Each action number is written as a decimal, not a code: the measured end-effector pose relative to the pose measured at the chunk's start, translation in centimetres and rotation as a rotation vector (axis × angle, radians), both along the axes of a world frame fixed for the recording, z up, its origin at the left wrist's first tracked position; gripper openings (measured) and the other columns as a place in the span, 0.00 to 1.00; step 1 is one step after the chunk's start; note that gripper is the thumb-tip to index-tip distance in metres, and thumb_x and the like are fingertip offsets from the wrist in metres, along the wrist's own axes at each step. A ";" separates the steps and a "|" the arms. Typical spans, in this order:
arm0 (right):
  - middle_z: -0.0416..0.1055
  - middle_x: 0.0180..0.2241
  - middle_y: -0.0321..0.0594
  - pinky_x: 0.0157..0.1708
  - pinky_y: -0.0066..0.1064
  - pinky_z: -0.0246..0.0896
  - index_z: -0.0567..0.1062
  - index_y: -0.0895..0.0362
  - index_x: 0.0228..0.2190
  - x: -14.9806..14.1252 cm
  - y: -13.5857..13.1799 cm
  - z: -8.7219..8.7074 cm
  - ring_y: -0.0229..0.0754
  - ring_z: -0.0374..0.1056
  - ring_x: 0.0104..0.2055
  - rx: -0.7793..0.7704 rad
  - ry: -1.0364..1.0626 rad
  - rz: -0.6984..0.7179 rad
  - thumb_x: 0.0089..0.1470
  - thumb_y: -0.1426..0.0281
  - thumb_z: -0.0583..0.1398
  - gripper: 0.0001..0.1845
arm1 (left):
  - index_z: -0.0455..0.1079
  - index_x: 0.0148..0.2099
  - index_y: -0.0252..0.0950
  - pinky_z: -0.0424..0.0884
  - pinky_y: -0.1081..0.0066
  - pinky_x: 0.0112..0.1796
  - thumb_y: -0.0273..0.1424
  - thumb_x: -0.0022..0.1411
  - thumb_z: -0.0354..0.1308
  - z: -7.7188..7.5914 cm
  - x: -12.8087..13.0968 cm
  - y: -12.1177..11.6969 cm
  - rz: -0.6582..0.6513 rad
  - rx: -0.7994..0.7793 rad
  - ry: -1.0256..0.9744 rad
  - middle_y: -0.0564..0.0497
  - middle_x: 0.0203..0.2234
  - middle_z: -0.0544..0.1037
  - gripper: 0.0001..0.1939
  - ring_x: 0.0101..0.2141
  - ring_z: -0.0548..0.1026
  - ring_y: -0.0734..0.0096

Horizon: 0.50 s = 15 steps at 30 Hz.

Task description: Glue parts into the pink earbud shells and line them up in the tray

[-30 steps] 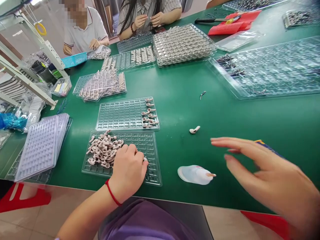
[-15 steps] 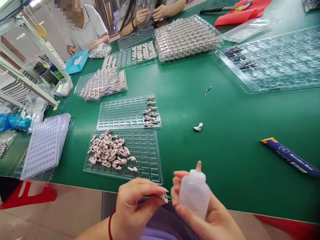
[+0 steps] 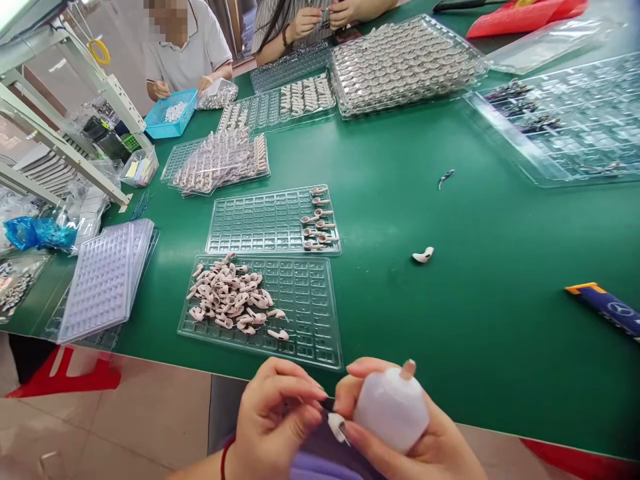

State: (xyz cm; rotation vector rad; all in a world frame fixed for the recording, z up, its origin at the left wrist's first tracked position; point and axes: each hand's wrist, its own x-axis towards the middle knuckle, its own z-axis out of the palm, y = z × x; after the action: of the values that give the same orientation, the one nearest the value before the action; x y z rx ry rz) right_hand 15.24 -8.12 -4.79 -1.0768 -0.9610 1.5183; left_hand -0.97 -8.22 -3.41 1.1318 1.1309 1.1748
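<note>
My right hand (image 3: 430, 433) is wrapped round a white plastic squeeze bottle (image 3: 393, 410) with a tan tip. A pale earbud shell (image 3: 337, 427) sits at the thumb and fingertips of that same hand. Close on its left, my left hand (image 3: 280, 413) has thumb and fingers curled in a pinch; what is between them is hidden. Many earbud shells (image 3: 230, 297) lie heaped on a clear tray (image 3: 313, 313) in front of me. Behind it, a second clear tray (image 3: 255, 223) has several shells (image 3: 320, 220) along its right side.
A lone shell (image 3: 423, 255) and a small wire piece (image 3: 446, 177) lie on the green table (image 3: 390, 200). A dark blue packet (image 3: 607, 307) is at right. Stacked trays (image 3: 105, 280) stand left, filled trays (image 3: 405, 67) behind. Two people sit across, near a blue basket (image 3: 173, 113).
The earbud shell was in my left fingers and is now at my right fingertips. Both hands have come together, and the bottle is tilted more. The view has shifted left.
</note>
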 end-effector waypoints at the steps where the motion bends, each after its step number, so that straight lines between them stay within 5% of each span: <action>1: 0.73 0.27 0.34 0.27 0.24 0.70 0.68 0.49 0.43 0.3 0.1 -0.2 0.36 0.72 0.26 0.078 -0.073 0.015 0.56 0.63 0.64 0.14 | 0.79 0.37 0.36 0.72 0.76 0.27 0.45 0.61 0.62 0.0 -0.3 0.0 -0.036 -0.149 -0.040 0.47 0.29 0.78 0.17 0.26 0.75 0.74; 4: 0.77 0.31 0.37 0.31 0.25 0.72 0.72 0.51 0.42 1.1 0.3 -0.9 0.38 0.75 0.29 0.322 -0.321 0.130 0.55 0.70 0.62 0.11 | 0.77 0.33 0.31 0.65 0.79 0.20 0.55 0.54 0.63 0.0 -0.9 0.3 -0.201 -0.551 -0.139 0.52 0.19 0.72 0.28 0.17 0.68 0.80; 7: 0.76 0.31 0.36 0.32 0.25 0.72 0.72 0.50 0.42 1.4 0.6 -1.4 0.37 0.74 0.29 0.455 -0.428 0.167 0.56 0.71 0.60 0.11 | 0.77 0.31 0.30 0.65 0.79 0.22 0.51 0.44 0.71 0.1 -1.2 0.4 -0.270 -0.711 -0.152 0.53 0.19 0.73 0.27 0.18 0.68 0.80; 11: 0.75 0.35 0.35 0.30 0.20 0.71 0.67 0.49 0.49 1.7 1.3 -1.2 0.35 0.74 0.30 0.558 -0.548 0.177 0.53 0.72 0.61 0.20 | 0.79 0.32 0.30 0.69 0.77 0.26 0.47 0.44 0.73 0.4 -1.6 0.3 -0.216 -0.734 -0.138 0.51 0.21 0.76 0.23 0.21 0.71 0.79; 15: 0.74 0.43 0.42 0.36 0.21 0.72 0.63 0.51 0.53 2.4 1.1 -1.5 0.37 0.76 0.37 0.479 -0.714 0.152 0.57 0.69 0.58 0.22 | 0.81 0.33 0.32 0.71 0.77 0.27 0.46 0.48 0.71 0.4 -2.3 0.2 -0.037 -0.624 0.045 0.49 0.25 0.77 0.21 0.23 0.73 0.77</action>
State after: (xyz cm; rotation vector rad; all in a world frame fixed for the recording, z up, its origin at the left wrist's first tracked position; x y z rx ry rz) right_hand 17.63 -7.03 -6.30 -1.2182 -1.8229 0.9211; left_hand -3.24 -8.04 -3.03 0.6909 1.3764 0.6877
